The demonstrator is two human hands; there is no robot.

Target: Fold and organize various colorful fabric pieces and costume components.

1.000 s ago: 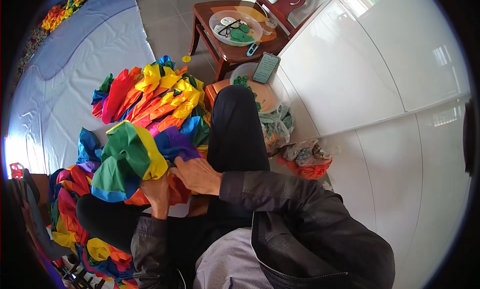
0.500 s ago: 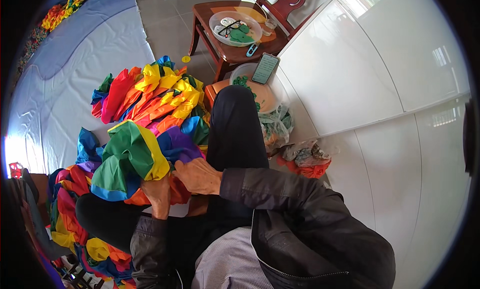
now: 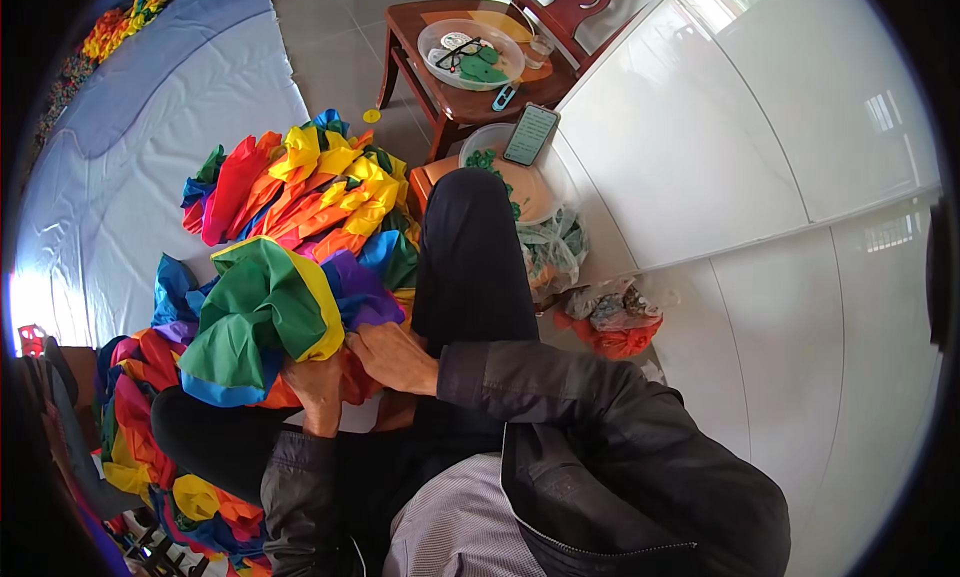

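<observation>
A thin rainbow-striped cloth [image 3: 260,307], green uppermost with yellow and blue edges, is bunched over my lap. My left hand [image 3: 318,392] grips its lower edge, the fingertips tucked under the green and orange folds. Close beside it, my right hand [image 3: 395,357] is closed with its fingers bent at the cloth's orange and purple part. Whatever lies between the fingertips of either hand is hidden. Beyond my hands rises a big heap of the same bright cloth [image 3: 300,187], and more striped cloth [image 3: 140,427] hangs at my left by my knee.
A wooden chair [image 3: 410,27] at the back carries a clear round tub [image 3: 432,52] with green pieces and glasses. Another tub [image 3: 545,192], with a phone [image 3: 531,135] on its rim, stands by my right knee. Plastic bags [image 3: 615,312] lie along the white wall [image 3: 720,107].
The green part of the cloth has shifted slightly and its folds lie differently. My right hand has moved a little lower; both hands stay at the same cloth.
</observation>
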